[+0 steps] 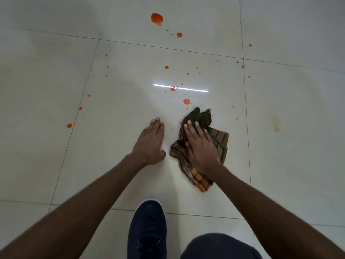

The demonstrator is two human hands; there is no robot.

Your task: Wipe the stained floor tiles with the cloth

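Observation:
A crumpled brown and orange checked cloth [218,139] lies on the pale glossy floor tiles [119,113]. My right hand [200,148] presses flat on top of it, fingers spread. Beside it, my left hand [151,143] rests flat on the bare tile, fingers together, holding nothing. Orange-red stains dot the tiles beyond the hands: a large blot [156,18] far ahead, a smaller one [179,34] near it, a round spot [186,101] just past the cloth, and several small drops scattered left and right.
My dark blue shoe [147,228] stands on the tile below the hands, with my dark-clad knee [220,247] at the bottom right. A faint yellowish smear [276,122] marks the tile to the right. A ceiling light reflects as a bright line [194,89].

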